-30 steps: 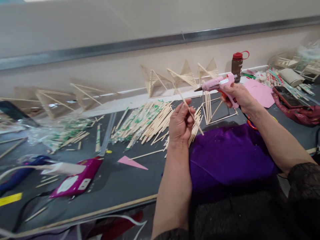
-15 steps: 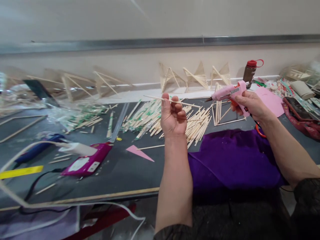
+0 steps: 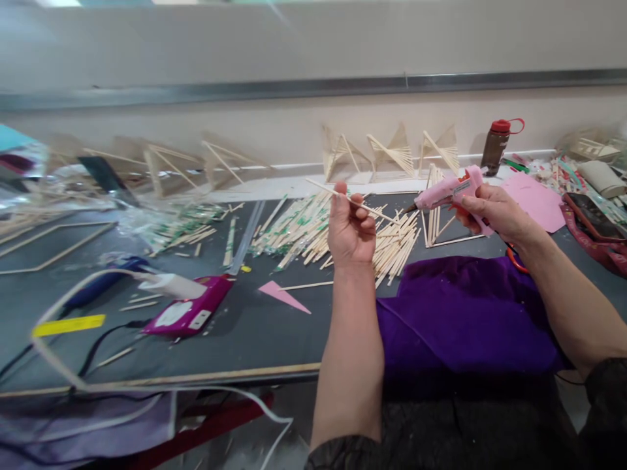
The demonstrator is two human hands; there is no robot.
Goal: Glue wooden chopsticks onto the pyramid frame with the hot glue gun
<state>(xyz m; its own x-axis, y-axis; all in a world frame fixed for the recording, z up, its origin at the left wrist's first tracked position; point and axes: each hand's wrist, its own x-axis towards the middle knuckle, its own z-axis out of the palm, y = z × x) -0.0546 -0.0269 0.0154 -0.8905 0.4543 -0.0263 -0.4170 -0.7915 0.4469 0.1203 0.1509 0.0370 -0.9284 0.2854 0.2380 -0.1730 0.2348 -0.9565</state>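
Note:
My left hand [image 3: 353,225] is closed round a thin wooden stick [image 3: 319,186], pinched between thumb and fingers and slanting down to the right. In my right hand [image 3: 494,209] is a pink hot glue gun [image 3: 443,190], its nozzle pointing left near the stick's right end; whether they touch I cannot tell. Beneath my left hand spreads a pile of loose wooden sticks [image 3: 396,251], with green-and-white wrapped ones [image 3: 294,225] beside it. Behind the glue gun stands a small stick frame [image 3: 434,222], partly covered. Purple cloth [image 3: 455,313] lies in front of my right hand.
Several stick models [image 3: 392,153] line the wall. A magenta power box [image 3: 191,310] with a white plug and cables sits at left, near a blue tool [image 3: 105,284]. A pink paper triangle [image 3: 284,297] lies mid-table. A bottle [image 3: 494,147] and a phone [image 3: 590,215] are at right.
The stick in my left hand has tilted more steeply, its right end lower. The glue gun's nozzle has come down slightly towards it. The whole view has shifted a little to the left.

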